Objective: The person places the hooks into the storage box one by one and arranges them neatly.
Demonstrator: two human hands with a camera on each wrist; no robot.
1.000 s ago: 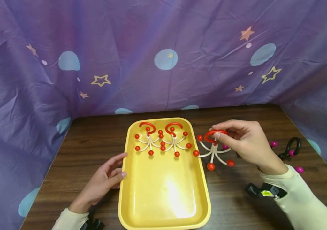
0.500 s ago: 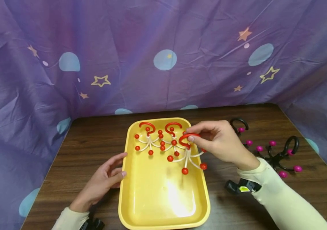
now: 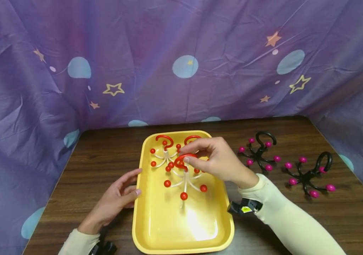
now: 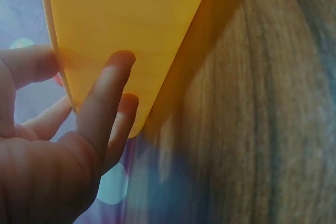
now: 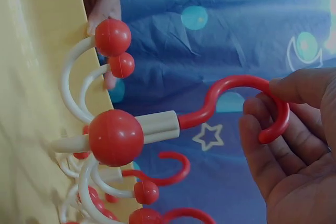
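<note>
My right hand [image 3: 214, 161] pinches the red curved hook of a rotating claw hanger [image 3: 184, 177] between thumb and fingers. White arms tipped with red balls spread below that hook; in the right wrist view the hanger [image 5: 115, 137] hangs over the tray. Two similar hangers sit at the far end of the yellow tray [image 3: 165, 216]; the left one [image 3: 165, 154] shows well, the other is partly hidden behind my hand. My left hand [image 3: 112, 198] rests at the tray's left rim. In the left wrist view, its fingers [image 4: 107, 87] lie against the tray's outer wall.
Two black claw hangers with magenta balls, one farther back [image 3: 258, 153] and one nearer the right edge [image 3: 307, 176], lie on the dark wooden table [image 3: 105, 156] right of the tray. A purple curtain [image 3: 137, 53] with stars hangs behind.
My right hand has carried the red-and-white hanger leftward from beside the tray to above its middle. Both black hangers now show fully. My left hand has stayed at the rim.
</note>
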